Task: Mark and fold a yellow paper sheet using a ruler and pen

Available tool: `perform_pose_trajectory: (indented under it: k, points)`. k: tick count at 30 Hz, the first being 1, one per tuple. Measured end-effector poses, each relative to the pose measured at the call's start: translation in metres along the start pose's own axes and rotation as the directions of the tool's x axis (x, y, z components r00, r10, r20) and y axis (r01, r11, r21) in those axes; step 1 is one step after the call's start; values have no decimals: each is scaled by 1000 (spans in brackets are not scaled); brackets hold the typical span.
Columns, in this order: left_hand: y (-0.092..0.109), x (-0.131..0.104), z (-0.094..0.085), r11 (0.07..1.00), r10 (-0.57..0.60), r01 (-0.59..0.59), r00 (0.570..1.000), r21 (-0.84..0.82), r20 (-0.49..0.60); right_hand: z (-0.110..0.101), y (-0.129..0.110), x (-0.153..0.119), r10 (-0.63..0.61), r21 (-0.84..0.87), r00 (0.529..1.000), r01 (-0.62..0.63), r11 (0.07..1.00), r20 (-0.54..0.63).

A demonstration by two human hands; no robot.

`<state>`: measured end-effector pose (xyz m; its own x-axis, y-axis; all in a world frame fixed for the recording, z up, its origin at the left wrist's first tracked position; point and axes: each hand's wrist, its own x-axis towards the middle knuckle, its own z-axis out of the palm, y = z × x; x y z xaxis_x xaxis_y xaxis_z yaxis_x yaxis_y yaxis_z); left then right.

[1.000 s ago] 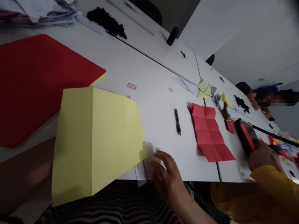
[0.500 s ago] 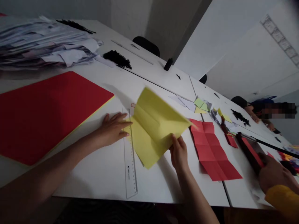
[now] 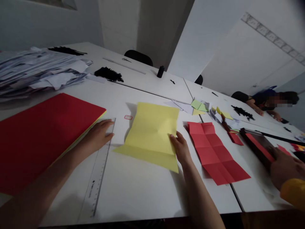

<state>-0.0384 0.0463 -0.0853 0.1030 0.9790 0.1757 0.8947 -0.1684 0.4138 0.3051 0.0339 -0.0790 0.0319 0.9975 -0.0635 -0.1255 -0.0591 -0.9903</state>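
Note:
A sheet of yellow paper (image 3: 152, 127) with crease lines is tilted up off the white table, its lower strip bent along a fold. My right hand (image 3: 182, 148) pinches its right edge between thumb and fingers. Over the top end of a clear ruler (image 3: 98, 178) lies my left hand (image 3: 98, 135), fingers stretched and thumb apart, touching the ruler. The ruler rests slanted on the table beside a stack of red sheets (image 3: 47, 133), which has a yellow edge underneath. To the right of my right hand lies a creased red sheet (image 3: 215, 151).
A small red-bordered label (image 3: 128, 117) lies behind the yellow paper. Heaped papers (image 3: 43, 73) and black cord (image 3: 109, 74) fill the back left. At right, another person's hand (image 3: 286, 168) touches a dark box (image 3: 257, 149) holding red paper. Someone else (image 3: 271, 100) sits farther off.
My left hand has moved left, and the ruler has shifted left and slanted with it. The yellow paper has turned and come away from my left hand, still pinched in my right.

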Motion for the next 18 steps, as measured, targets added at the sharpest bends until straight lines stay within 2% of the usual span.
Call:
perform_pose_trajectory:
  k: [2,4,9,14,18]
  points:
    - [-1,7,-2,1000,-13,13,1000,13,21,-4,4,1,20,-132,999,-14,991,47]
    - [0,14,-3,999,-28,27,998,26,52,-5,7,2,3,-311,999,10,951,42]
    - [4,29,-4,990,-136,132,984,40,118,-1,10,1,-69,-666,997,72,743,30]
    - [7,35,-8,968,-245,251,960,-31,136,4,7,-3,-95,-836,990,135,531,100]
    - [9,40,-28,939,-262,295,946,-175,188,8,0,-6,-44,-884,990,141,446,136]
